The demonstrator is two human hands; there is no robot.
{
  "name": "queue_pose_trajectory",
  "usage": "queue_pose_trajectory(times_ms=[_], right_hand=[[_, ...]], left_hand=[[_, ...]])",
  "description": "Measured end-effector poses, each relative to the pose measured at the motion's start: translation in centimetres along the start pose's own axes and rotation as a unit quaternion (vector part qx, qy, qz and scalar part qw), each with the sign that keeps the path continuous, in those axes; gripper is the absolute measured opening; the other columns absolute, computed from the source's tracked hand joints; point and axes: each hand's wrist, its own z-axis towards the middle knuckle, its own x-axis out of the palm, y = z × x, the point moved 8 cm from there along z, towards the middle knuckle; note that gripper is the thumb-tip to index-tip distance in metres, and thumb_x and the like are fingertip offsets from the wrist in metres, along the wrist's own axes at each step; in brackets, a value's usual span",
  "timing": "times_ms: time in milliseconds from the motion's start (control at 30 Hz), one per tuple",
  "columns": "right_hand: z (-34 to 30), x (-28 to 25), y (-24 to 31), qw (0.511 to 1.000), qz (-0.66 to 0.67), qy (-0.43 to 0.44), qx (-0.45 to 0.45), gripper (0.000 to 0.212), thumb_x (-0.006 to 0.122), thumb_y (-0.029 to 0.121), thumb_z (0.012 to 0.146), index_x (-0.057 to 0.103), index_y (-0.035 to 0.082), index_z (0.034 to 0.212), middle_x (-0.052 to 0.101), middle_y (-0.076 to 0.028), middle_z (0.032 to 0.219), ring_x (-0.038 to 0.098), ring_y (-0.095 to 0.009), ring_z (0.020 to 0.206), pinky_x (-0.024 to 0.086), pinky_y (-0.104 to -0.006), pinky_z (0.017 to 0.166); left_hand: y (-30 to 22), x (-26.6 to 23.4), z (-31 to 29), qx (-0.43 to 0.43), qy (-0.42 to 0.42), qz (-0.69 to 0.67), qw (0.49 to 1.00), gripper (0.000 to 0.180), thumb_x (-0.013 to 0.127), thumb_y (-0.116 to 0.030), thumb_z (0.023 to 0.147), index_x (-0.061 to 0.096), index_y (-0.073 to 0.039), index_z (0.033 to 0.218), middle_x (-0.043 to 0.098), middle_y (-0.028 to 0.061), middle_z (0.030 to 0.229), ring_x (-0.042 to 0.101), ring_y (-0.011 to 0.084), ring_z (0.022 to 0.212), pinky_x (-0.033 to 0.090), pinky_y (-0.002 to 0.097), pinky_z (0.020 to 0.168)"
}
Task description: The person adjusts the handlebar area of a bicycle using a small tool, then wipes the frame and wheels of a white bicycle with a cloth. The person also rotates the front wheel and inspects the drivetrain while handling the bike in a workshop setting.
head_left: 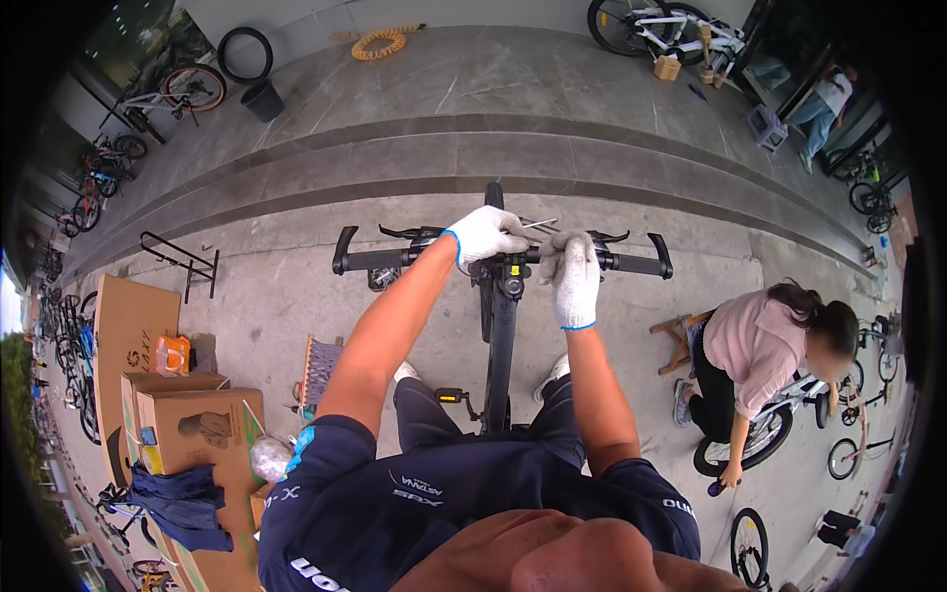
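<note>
A bicycle stands between my legs, its dark frame (pixel 502 340) running toward me and its handlebar (pixel 402 259) crossing ahead. My left hand (pixel 483 235), in a white knit glove with a blue cuff, is over the bar just left of the stem (pixel 513 282). Its fingers are pinched, and a thin pale rod (pixel 540 224) sticks out from them to the right. My right hand (pixel 575 281), gloved alike, is right of the stem with fingers curled together near the bar and cables. Whatever it grips is hidden. The right grip (pixel 636 264) is uncovered.
At right, a person (pixel 760 345) bends over another bicycle beside a wooden stool (pixel 681 337). Cardboard boxes (pixel 202 429) stand at left, near a black metal rack (pixel 187 261). Ahead rise stone steps (pixel 395 158), with a bucket (pixel 262 101) and a coiled orange hose (pixel 379 44) above.
</note>
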Motion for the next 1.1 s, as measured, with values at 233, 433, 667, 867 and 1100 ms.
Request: queue_pose_trajectory(times_ms=[233,433,667,867,1100], right_hand=[[-1.6,1.9,-0.7,0.994,0.049,-0.086,0.041,0.031,0.053,0.036,0.119,0.05,0.014,0.097,0.048,0.0,0.077,0.042,-0.009,0.057,0.032,-0.0256,0.048],[-3.5,13.3,1.2,0.82,-0.522,0.004,-0.236,0.019,0.072,0.02,0.104,0.066,0.003,0.105,0.071,-0.023,0.092,0.071,-0.047,0.08,0.059,-0.0511,0.074],[-2.1,7.9,3.5,0.933,-0.333,0.02,-0.134,0.026,0.057,0.025,0.115,0.065,0.001,0.11,0.071,-0.014,0.09,0.07,-0.027,0.075,0.056,-0.0406,0.068],[2.6,-0.1,-2.0,0.993,0.077,0.004,0.087,0.036,0.055,0.045,0.117,0.063,0.011,0.12,0.071,-0.008,0.103,0.066,-0.018,0.079,0.057,-0.0342,0.064],[3.8,-3.9,-6.4,0.946,0.218,-0.085,0.226,0.032,0.053,0.044,0.117,0.064,0.014,0.122,0.072,-0.006,0.104,0.063,-0.018,0.079,0.053,-0.0328,0.064]], left_hand=[[0.7,0.9,0.0,0.0,-0.01,-0.001,1.0,0.029,0.084,-0.019,0.094,0.081,0.002,0.113,0.081,0.0117,0.098,0.072,0.0178,0.092,0.057,0.0364,0.089],[1.7,0.7,1.5,0.031,0.044,-0.083,0.995,0.017,0.072,-0.009,0.098,0.083,-0.002,0.109,0.081,0.0068,0.102,0.072,0.0155,0.1,0.057,0.0341,0.094],[1.1,-0.9,-0.1,0.018,-0.027,-0.043,0.999,0.025,0.079,-0.016,0.099,0.079,0.001,0.118,0.08,0.0093,0.109,0.07,0.0155,0.1,0.056,0.0356,0.094],[0.2,-1.9,-2.6,-0.004,-0.055,0.075,0.996,0.04,0.08,-0.03,0.099,0.079,0.003,0.121,0.081,0.0157,0.111,0.073,0.0217,0.101,0.056,0.0371,0.094],[0.3,-1.7,-2.2,-0.021,-0.03,0.052,0.998,0.041,0.08,-0.031,0.099,0.079,0.003,0.122,0.081,0.0163,0.109,0.074,0.0232,0.102,0.056,0.0377,0.094]])
